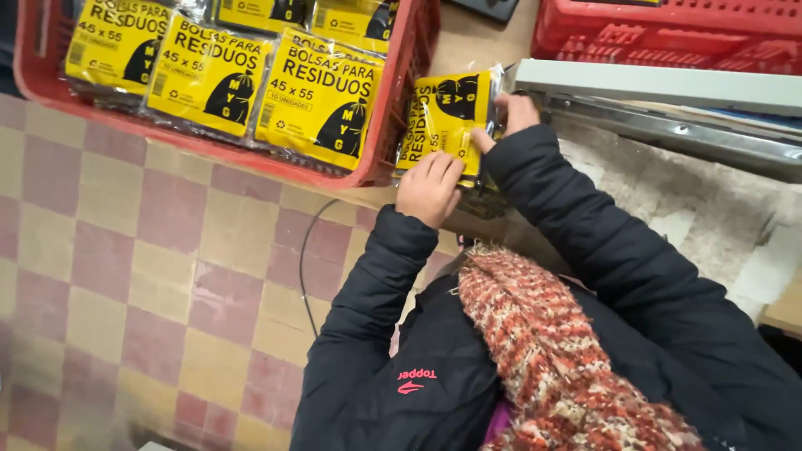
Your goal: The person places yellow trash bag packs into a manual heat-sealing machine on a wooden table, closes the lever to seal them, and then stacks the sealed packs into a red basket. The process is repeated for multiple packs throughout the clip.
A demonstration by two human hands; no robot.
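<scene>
A yellow and black packet of rubbish bags (pixel 443 117) is held upright between both hands, just right of a red plastic basket (pixel 393 125). My left hand (pixel 428 188) grips the packet's lower edge with fingers curled on it. My right hand (pixel 511 113) pinches the packet's upper right corner. Both arms wear dark padded jacket sleeves. A red and white knitted scarf (pixel 535 334) hangs below my chin.
The red basket holds several more yellow packets (pixel 317 100). A second red basket (pixel 668 33) stands at the top right, above a white shelf edge with a metal rail (pixel 668 117). Red and beige checked floor tiles (pixel 125 276) lie at left. A thin dark cable (pixel 305 259) runs down.
</scene>
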